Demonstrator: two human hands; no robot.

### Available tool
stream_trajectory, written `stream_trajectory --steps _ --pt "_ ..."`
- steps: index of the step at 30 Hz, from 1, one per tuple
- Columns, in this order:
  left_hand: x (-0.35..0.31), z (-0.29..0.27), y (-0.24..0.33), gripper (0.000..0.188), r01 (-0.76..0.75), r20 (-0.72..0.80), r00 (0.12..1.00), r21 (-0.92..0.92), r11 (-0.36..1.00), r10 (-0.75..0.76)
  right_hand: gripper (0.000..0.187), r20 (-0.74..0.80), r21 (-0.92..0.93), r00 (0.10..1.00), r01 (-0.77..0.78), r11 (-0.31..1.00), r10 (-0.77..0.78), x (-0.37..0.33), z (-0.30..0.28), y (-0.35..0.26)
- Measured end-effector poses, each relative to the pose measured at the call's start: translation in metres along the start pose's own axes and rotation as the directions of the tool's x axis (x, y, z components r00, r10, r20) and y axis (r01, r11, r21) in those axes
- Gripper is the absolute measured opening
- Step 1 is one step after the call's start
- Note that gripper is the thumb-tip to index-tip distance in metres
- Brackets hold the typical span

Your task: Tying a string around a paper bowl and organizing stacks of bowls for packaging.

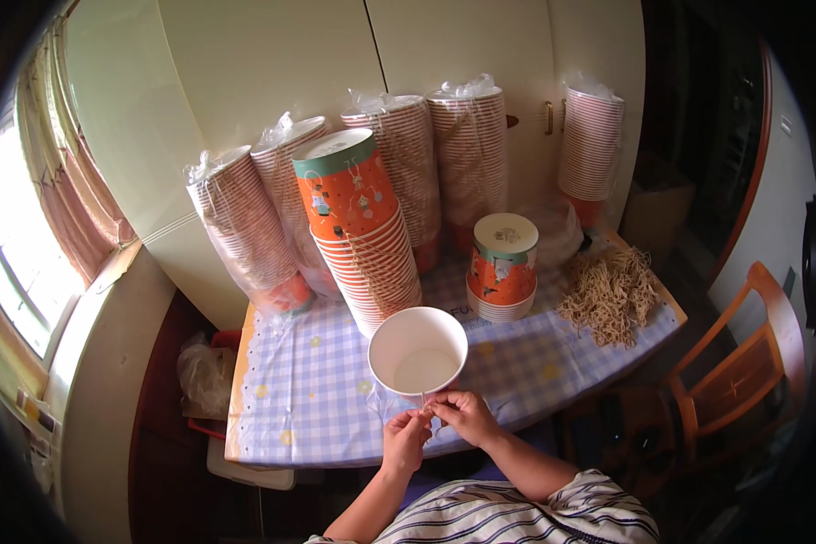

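Left hand [407,440] and right hand [464,418], lower centre, are pinching fingertips together — on what, I cannot tell — beside the white cup [417,354]. Small print [504,236] is marking the orange cup [501,275], right of centre.

Daylight from left window [14,245], blown out white. Table [326,399] softly lit, deep shadow beneath. Right side dim. Black fisheye rim; table's front edge bowed.
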State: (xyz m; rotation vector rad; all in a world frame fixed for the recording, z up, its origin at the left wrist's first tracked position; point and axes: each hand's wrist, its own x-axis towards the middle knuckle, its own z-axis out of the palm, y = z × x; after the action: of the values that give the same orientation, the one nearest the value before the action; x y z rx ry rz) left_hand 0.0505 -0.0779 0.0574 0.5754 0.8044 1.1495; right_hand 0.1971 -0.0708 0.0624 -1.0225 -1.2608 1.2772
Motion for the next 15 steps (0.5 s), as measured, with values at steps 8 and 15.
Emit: stream_trajectory --steps 8,15 --pt "-0.0034 -0.0034 -0.0039 0.01 -0.121 -0.022 0.992 0.195 0.973 0.128 0.016 -0.002 0.036 1.0 0.024 0.999 -0.024 -0.0079 0.0019 -0.002" --pt "-0.0007 -0.0023 -0.0015 0.012 -0.117 -0.039 0.99 0.288 0.95 0.134 0.016 -0.06 0.059 0.998 0.027 0.998 -0.023 -0.0034 0.0069 -0.0028"
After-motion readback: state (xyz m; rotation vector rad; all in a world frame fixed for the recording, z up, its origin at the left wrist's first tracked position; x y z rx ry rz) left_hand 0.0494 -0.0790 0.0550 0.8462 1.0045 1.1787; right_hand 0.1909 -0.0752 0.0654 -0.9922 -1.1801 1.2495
